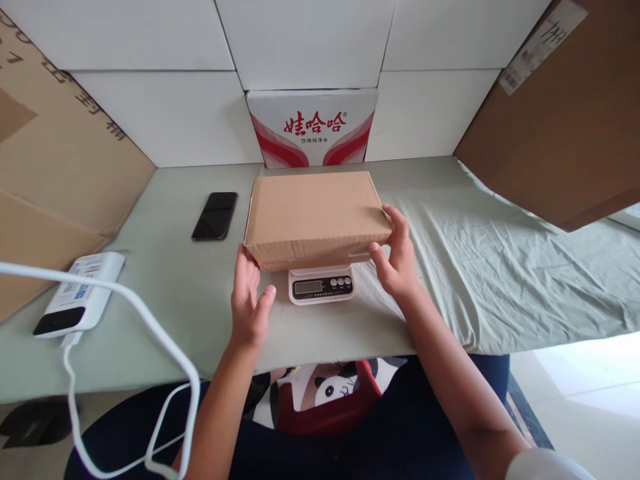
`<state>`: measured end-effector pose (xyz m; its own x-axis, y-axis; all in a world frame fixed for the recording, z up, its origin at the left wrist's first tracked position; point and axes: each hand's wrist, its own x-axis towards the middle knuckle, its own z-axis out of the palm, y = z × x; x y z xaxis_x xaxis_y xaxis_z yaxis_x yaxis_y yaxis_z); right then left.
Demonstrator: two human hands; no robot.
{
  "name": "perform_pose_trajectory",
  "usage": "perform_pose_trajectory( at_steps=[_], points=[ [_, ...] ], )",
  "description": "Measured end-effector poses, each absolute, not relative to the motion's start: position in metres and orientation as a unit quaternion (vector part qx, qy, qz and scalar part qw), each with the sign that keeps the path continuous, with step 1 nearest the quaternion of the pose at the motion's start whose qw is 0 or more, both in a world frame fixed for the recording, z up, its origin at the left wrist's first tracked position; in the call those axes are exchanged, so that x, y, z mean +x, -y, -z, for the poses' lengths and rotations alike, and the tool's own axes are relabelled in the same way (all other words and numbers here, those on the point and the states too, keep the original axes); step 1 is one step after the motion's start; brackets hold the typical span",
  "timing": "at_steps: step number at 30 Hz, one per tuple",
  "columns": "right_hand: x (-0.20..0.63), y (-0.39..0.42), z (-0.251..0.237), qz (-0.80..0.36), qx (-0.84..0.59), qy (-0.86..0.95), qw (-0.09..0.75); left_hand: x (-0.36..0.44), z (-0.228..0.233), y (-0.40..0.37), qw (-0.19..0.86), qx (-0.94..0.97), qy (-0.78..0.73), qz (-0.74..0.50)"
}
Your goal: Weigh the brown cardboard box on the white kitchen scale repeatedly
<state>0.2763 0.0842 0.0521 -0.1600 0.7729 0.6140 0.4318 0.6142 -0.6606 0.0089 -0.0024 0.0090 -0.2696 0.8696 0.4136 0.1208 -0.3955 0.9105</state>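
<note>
Progress: while the cardboard box (315, 215) already sits on the small white scale (321, 285), both hands are at its ends, so the set-down looks nearly done; only letting go seems left.
Left hand (250, 300): open grip, fingertips at the box's near-left corner.
Right hand (397, 257): fingers spread against the right end, not clamped.
Box: plain brown, flat, rectangular, matte.
Tabletop (165, 287): smooth pale green, under a creased cloth (500, 267).
Nearby: glossy black phone (215, 215).

A plain brown cardboard box (315, 217), closed and lying flat, sits on a small white kitchen scale (321, 285) at the frame's centre
</note>
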Motion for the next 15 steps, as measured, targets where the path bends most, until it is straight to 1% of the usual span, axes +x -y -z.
perform_pose_trajectory(
  at_steps=[4, 15],
  points=[
    [0.277, -0.0828, -0.0526, -0.169, -0.409, 0.718, 0.537, 0.0069, -0.0071, 0.0012, 0.271, 0.517, -0.446, -0.678],
    [0.2756, -0.0805, -0.0552, -0.151, -0.407, 0.73, 0.528, 0.0089, -0.0072, 0.0021, 0.283, 0.519, -0.463, -0.661]
  ],
)
